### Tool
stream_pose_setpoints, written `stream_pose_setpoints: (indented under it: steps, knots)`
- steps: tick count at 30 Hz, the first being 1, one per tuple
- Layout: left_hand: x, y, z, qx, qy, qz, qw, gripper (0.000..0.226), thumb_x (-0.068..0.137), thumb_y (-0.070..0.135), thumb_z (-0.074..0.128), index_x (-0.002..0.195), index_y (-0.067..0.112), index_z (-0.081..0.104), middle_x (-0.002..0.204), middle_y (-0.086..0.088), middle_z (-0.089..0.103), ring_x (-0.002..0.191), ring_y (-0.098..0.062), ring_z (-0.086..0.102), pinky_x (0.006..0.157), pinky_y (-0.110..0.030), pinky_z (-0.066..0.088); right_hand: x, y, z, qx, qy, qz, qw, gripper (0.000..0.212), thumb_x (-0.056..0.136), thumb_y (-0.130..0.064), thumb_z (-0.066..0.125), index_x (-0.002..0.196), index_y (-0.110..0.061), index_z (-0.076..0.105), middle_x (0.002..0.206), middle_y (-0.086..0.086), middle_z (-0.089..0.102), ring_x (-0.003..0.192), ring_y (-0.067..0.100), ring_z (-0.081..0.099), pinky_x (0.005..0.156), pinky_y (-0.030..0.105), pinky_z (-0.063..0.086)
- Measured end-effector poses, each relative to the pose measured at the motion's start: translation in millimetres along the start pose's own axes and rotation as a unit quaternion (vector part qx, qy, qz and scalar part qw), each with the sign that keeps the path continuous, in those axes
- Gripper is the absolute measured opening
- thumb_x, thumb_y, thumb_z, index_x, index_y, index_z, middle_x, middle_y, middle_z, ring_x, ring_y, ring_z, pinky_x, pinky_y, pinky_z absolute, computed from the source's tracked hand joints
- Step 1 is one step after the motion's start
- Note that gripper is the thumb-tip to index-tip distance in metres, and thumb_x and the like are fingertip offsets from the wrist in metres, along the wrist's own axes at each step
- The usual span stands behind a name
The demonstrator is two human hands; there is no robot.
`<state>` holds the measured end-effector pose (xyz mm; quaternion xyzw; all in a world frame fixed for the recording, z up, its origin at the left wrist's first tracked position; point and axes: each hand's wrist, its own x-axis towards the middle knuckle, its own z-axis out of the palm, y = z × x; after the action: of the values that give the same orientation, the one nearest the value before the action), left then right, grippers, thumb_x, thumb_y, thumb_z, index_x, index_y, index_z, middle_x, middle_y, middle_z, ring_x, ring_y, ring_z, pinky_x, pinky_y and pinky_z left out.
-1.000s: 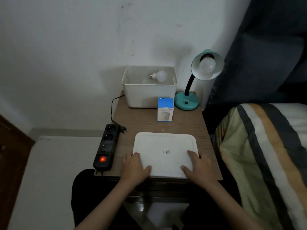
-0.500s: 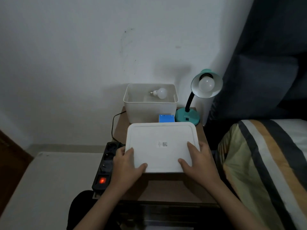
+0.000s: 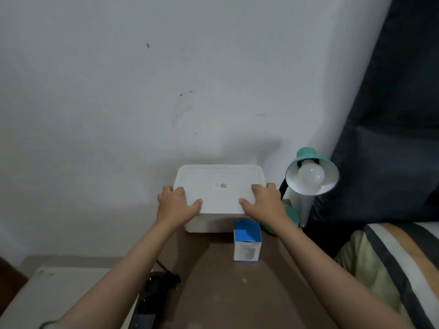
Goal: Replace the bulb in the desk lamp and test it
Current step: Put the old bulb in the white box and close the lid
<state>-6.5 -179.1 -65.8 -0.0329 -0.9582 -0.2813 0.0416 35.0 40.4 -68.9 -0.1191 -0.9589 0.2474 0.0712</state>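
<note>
Only one mark shows on the white lid [image 3: 219, 188]: a small dark printed code at its centre, too small to read. The blue and white bulb box [image 3: 247, 241] carries a faint picture on its front, with no legible wording.

Half a second ago the lid was held in the air in front of the white bin [image 3: 204, 225], whose open top showed a loose bulb; now the lid sits over the bin's top and that bulb is hidden. The view has also tilted upward, so more wall shows. A second ago the lid lay flat on the near part of the table.

The left hand [image 3: 177, 204] grips the lid's 8 o'clock corner, thumb on top, fingers curled round the edge. The right hand [image 3: 263, 201] grips the 4 o'clock corner likewise, thumb on top and fingers wrapped over the side.

At 3 o'clock of the bin stands the teal desk lamp [image 3: 312, 173], its shade facing the camera with a white bulb [image 3: 310, 174] fitted inside, unlit. The bulb box stands at 5 o'clock of the bin, just beside it.

A brown wooden table [image 3: 225, 286] stands against a pale, lightly marked wall [image 3: 142, 91]. A black power strip [image 3: 152, 298] with a plug lies at the table's 8 o'clock edge. A dark curtain [image 3: 392, 138] hangs at 2 o'clock, and striped bedding [image 3: 392, 264] lies at 4 o'clock
</note>
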Motion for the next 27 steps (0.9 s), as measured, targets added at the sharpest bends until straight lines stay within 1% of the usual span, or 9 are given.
stream_pose_setpoints:
  steps: [2, 4, 7, 10, 13, 17, 20, 22, 27]
  knots:
    - [21, 2, 5, 0.005, -0.011, -0.005, 1.000, 0.049, 0.077, 0.049, 0.060, 0.098, 0.005, 0.056, 0.120, -0.018, 0.043, 0.113, -0.038, 0.039, 0.088, -0.039, 0.040, 19, -1, 1, -0.005, -0.012, 0.014, 1.000, 0.045, 0.082, -0.047, 0.056, 0.110, -0.011, 0.052, 0.121, 0.016, 0.040, 0.111, 0.036, 0.040, 0.078, 0.038, 0.042]
    - [37, 3, 11, 0.006, -0.017, -0.010, 1.000, 0.047, 0.076, 0.049, 0.060, 0.094, 0.005, 0.056, 0.118, -0.019, 0.044, 0.112, -0.038, 0.040, 0.087, -0.038, 0.040, 35, -1, 3, -0.011, -0.017, 0.023, 1.000, 0.047, 0.083, -0.045, 0.056, 0.115, -0.011, 0.052, 0.123, 0.017, 0.040, 0.115, 0.037, 0.036, 0.078, 0.038, 0.039]
    - [51, 3, 19, 0.011, -0.024, -0.015, 1.000, 0.047, 0.076, 0.050, 0.059, 0.089, 0.005, 0.054, 0.117, -0.020, 0.044, 0.112, -0.038, 0.039, 0.088, -0.039, 0.040, 52, 0, 7, -0.017, -0.019, 0.030, 0.999, 0.046, 0.082, -0.045, 0.056, 0.113, -0.010, 0.053, 0.124, 0.018, 0.041, 0.117, 0.037, 0.033, 0.076, 0.038, 0.036]
    - [56, 2, 26, 0.010, -0.017, -0.020, 1.000, 0.047, 0.076, 0.049, 0.059, 0.090, 0.004, 0.054, 0.117, -0.019, 0.041, 0.111, -0.038, 0.036, 0.089, -0.040, 0.041, 59, 2, 13, -0.019, -0.029, 0.039, 0.999, 0.048, 0.083, -0.045, 0.055, 0.116, -0.011, 0.052, 0.123, 0.018, 0.041, 0.119, 0.037, 0.030, 0.075, 0.037, 0.035]
    - [55, 0, 32, 0.011, -0.006, -0.017, 1.000, 0.048, 0.078, 0.049, 0.057, 0.091, 0.003, 0.053, 0.118, -0.020, 0.040, 0.112, -0.038, 0.034, 0.092, -0.042, 0.041, 60, 3, 17, -0.018, -0.018, 0.035, 0.999, 0.046, 0.083, -0.045, 0.054, 0.114, -0.011, 0.052, 0.122, 0.018, 0.042, 0.118, 0.036, 0.029, 0.075, 0.036, 0.034]
    - [53, -2, 37, 0.017, -0.001, -0.007, 1.000, 0.046, 0.082, 0.048, 0.054, 0.091, 0.003, 0.050, 0.119, -0.020, 0.039, 0.112, -0.038, 0.033, 0.090, -0.041, 0.039, 59, 4, 19, -0.023, -0.019, 0.027, 0.999, 0.048, 0.085, -0.046, 0.052, 0.117, -0.011, 0.051, 0.122, 0.017, 0.040, 0.119, 0.036, 0.029, 0.075, 0.036, 0.034]
    - [52, -3, 39, 0.052, -0.017, -0.002, 0.998, 0.049, 0.084, 0.050, 0.050, 0.099, 0.003, 0.049, 0.120, -0.020, 0.039, 0.112, -0.039, 0.033, 0.089, -0.040, 0.038, 56, 7, 22, -0.037, -0.026, 0.014, 0.999, 0.049, 0.086, -0.047, 0.051, 0.119, -0.010, 0.049, 0.123, 0.018, 0.040, 0.118, 0.037, 0.031, 0.081, 0.039, 0.038]
    - [53, -3, 40, 0.073, -0.024, 0.004, 0.997, 0.052, 0.085, 0.051, 0.048, 0.104, 0.002, 0.049, 0.120, -0.020, 0.039, 0.112, -0.039, 0.033, 0.088, -0.040, 0.037, 53, 10, 25, -0.038, -0.019, 0.007, 0.999, 0.051, 0.087, -0.047, 0.049, 0.123, -0.011, 0.047, 0.125, 0.019, 0.039, 0.118, 0.037, 0.032, 0.085, 0.040, 0.040]
    - [55, -4, 41, 0.086, -0.025, 0.014, 0.996, 0.055, 0.086, 0.052, 0.046, 0.110, 0.002, 0.046, 0.122, -0.019, 0.037, 0.113, -0.038, 0.032, 0.086, -0.041, 0.039, 50, 11, 32, 0.004, 0.000, -0.001, 1.000, 0.057, 0.090, -0.043, 0.047, 0.135, -0.010, 0.037, 0.135, 0.020, 0.030, 0.122, 0.038, 0.029, 0.095, 0.043, 0.037]
